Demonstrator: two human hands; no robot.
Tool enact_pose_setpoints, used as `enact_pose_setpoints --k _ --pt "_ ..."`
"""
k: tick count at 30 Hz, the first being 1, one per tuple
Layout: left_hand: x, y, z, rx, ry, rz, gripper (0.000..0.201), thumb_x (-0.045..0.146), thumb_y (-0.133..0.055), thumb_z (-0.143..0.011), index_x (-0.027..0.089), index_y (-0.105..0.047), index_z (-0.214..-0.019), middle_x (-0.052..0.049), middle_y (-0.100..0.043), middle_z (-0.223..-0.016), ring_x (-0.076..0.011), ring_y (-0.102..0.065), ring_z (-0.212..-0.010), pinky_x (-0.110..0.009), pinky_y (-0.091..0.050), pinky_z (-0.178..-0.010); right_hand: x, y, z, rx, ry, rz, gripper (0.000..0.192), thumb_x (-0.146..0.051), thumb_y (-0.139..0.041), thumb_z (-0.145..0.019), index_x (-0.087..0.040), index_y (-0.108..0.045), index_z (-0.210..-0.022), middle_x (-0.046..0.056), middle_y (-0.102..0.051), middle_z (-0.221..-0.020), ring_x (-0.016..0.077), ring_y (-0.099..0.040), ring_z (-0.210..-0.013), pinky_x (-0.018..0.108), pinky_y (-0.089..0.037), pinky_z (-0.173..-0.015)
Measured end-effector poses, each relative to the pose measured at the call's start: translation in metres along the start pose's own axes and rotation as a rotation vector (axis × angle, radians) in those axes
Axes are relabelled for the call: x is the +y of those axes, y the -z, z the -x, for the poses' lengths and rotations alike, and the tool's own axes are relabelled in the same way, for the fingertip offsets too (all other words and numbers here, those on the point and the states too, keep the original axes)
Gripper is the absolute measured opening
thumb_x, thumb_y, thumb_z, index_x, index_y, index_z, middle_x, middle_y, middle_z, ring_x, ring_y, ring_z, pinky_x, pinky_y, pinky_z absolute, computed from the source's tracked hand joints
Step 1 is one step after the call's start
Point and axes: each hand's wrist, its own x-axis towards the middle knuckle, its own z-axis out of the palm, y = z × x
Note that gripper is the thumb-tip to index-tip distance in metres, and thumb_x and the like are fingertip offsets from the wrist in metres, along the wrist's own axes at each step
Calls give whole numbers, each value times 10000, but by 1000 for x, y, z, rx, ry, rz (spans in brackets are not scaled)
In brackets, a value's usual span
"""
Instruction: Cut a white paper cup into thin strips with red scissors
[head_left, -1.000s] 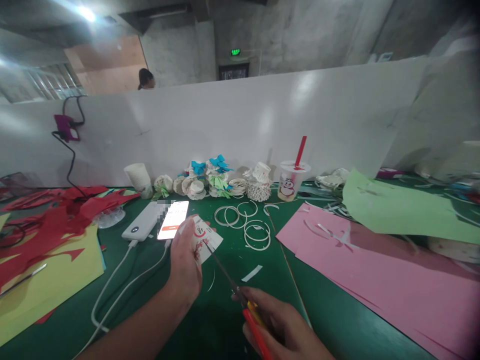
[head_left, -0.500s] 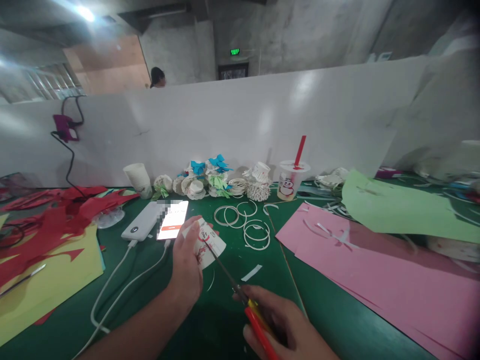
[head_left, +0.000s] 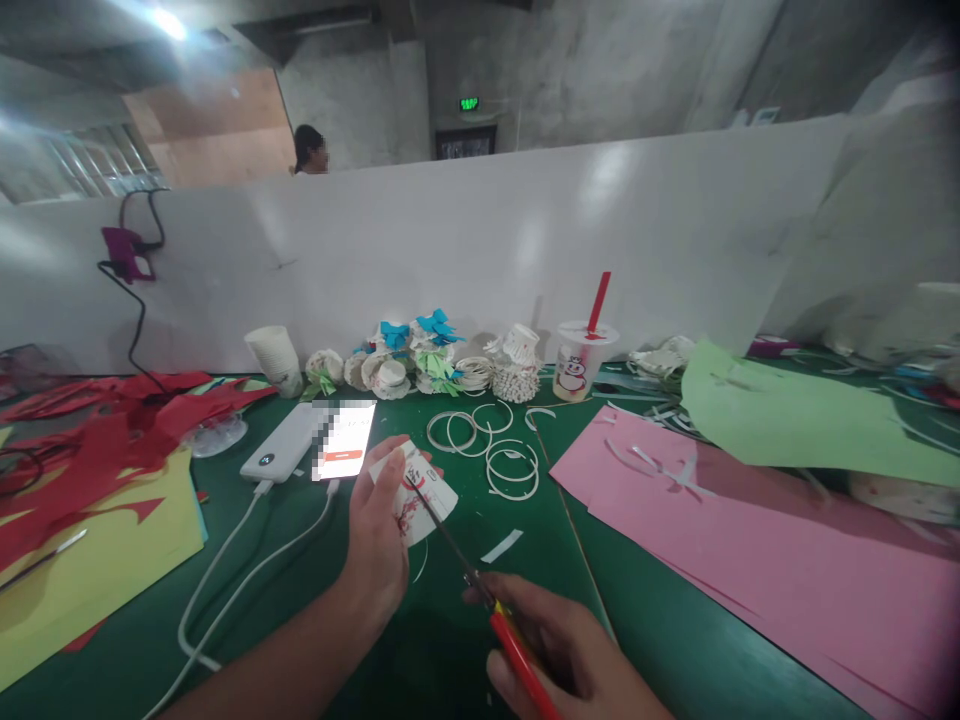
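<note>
My left hand point(head_left: 375, 535) is closed on a white paper cup point(head_left: 436, 488) printed in red, its thumb pressed on the near side. My right hand point(head_left: 574, 640) grips a pair of scissors point(head_left: 523, 660) with red and yellow handles. Their blades point up and left, and the tips lie over the printed side of the cup; whether they cut into it I cannot tell. Several thin white rings point(head_left: 513, 470) lie on the green table point(head_left: 450, 650) beyond the cup. Nearer to the scissors is a small white paper strip point(head_left: 502, 546).
Left of my hand lie a lit phone point(head_left: 345, 440), a white power bank point(head_left: 277, 445) and cables. Paper crafts point(head_left: 435, 360) and a drink cup point(head_left: 576, 370) line the partition point(head_left: 450, 240). Pink sheets point(head_left: 720, 540) cover the right; red scraps point(head_left: 97, 450) and yellow paper lie left.
The paper cup and my left hand have shifted very slightly right and down, with the cup turned a little. My right hand and the scissors stay almost in place.
</note>
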Motion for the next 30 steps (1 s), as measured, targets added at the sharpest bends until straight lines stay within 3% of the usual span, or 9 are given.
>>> enact_pose_setpoints --k 5,12,22,30 --pt "0 0 -1 9 4 -1 340 381 -612 -760 157 -568 -1012 -31 -643 -725 -155 -638 -621 -265 -507 -579 -2 0 -3 18 -18 -83 306 -438 -624 -756 -198 -647 -944 -33 -435 -692 110 -376 -619 210 -319 -541" --pt "1 -1 -1 6 24 21 342 398 -611 -758 158 -576 -999 -59 -660 -818 -166 -648 -690 -267 -514 -595 -5 1 0 33 -42 -30 294 -443 -613 -756 -194 -641 -909 -31 -465 -680 106 -396 -593 209 -332 -535" --pt "11 -1 -15 147 37 107 303 413 -607 -757 122 -614 -841 -43 -659 -707 -162 -649 -626 -276 -532 -608 -2 3 2 55 -7 277 333 -359 -596 -734 -196 -584 -1025 -46 -433 -637 100 -377 -535 199 -346 -489" --pt "10 -3 -10 141 52 111 318 424 -604 -762 120 -626 -853 -52 -664 -737 -164 -649 -645 -279 -540 -611 -2 2 3 69 34 387 295 -334 -565 -740 -204 -592 -1004 -29 -512 -661 111 -456 -554 199 -394 -517"
